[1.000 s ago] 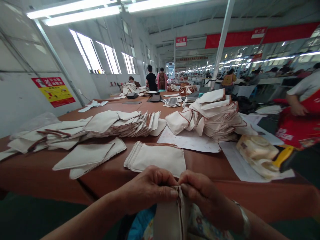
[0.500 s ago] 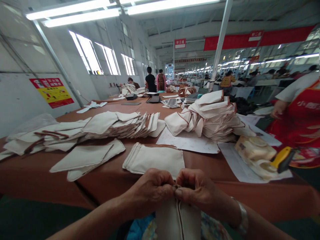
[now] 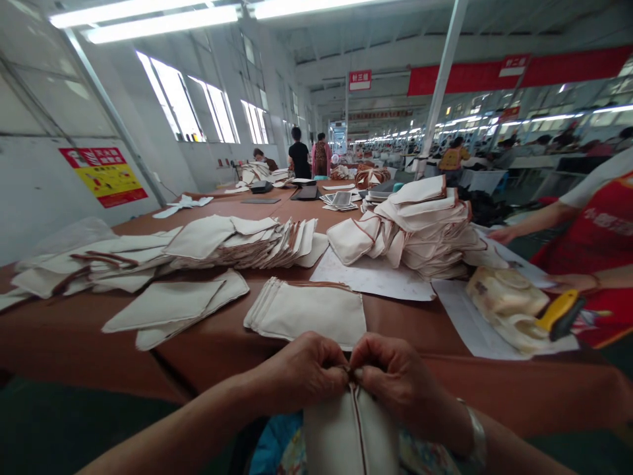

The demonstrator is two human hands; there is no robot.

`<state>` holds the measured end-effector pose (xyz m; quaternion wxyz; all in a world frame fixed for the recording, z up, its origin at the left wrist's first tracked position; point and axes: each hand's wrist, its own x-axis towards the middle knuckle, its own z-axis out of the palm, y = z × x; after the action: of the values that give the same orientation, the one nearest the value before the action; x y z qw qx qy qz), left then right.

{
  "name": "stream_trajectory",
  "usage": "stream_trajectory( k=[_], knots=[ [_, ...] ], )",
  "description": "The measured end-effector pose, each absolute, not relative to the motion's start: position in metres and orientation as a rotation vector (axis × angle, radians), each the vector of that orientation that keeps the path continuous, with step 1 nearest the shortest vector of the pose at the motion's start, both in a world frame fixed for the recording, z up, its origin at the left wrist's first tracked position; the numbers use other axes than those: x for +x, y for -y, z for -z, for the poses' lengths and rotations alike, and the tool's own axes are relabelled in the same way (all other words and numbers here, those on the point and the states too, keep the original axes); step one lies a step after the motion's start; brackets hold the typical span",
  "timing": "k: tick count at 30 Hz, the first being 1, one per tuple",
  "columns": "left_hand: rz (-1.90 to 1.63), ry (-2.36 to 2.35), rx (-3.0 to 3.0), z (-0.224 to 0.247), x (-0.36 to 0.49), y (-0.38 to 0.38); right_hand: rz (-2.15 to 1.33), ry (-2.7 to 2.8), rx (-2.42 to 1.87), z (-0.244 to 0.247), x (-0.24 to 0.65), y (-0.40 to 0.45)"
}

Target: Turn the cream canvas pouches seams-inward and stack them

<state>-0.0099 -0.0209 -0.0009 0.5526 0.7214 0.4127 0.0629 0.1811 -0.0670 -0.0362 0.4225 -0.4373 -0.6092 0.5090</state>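
Observation:
A cream fabric pouch (image 3: 329, 435) with a dark brown seam or zip down its middle hangs over my lap. At its top end, my left hand (image 3: 316, 369) pinches one side of the seam. My right hand (image 3: 388, 369), with a silver bracelet at the wrist, pinches the other side, thumb tip showing. The fingertips of both hands almost meet, and they hide the very end of the seam. Just beyond my knuckles lies a neat stack of cream pouches (image 3: 311, 310) with brown edging on the table.
Brown-covered table (image 3: 217, 356) in front. Loose pouches (image 3: 168, 303) lie left, a long row (image 3: 202, 237) behind them, and a tall pile (image 3: 420, 224) right. A cut plastic container (image 3: 509, 297) with a yellow-and-black handled tool (image 3: 561, 313) sits right. A co-worker in a red apron (image 3: 593, 231) stands there.
My hands stay pinched at the pouch's top end, shifting only slightly. The co-worker at right has reached both arms toward the table. The view has tilted a little.

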Motion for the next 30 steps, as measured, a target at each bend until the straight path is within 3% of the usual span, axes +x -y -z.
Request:
stream_trajectory(
  k=[9, 15, 17, 22, 30],
  knots=[
    [-0.33, -0.853, 1.151, -0.006, -0.01, 0.038, -0.856, 1.89, -0.75, 0.039, 0.197, 0.079],
    [-0.255, -0.822, 1.289, 0.001, -0.012, 0.037, -0.583, 2.046, -0.708, 0.044, 0.197, 0.085],
    [-0.252, -0.787, 1.352, 0.001, -0.013, 0.036, -0.712, 1.978, -0.731, 0.042, 0.198, 0.09],
    [-0.284, -0.81, 1.492, -0.003, -0.013, 0.038, -1.432, 1.502, -0.917, 0.034, 0.2, 0.092],
    [-0.306, -0.867, 1.753, -0.017, -0.008, 0.046, -1.388, 1.814, -0.966, 0.022, 0.202, 0.08]
  ],
)
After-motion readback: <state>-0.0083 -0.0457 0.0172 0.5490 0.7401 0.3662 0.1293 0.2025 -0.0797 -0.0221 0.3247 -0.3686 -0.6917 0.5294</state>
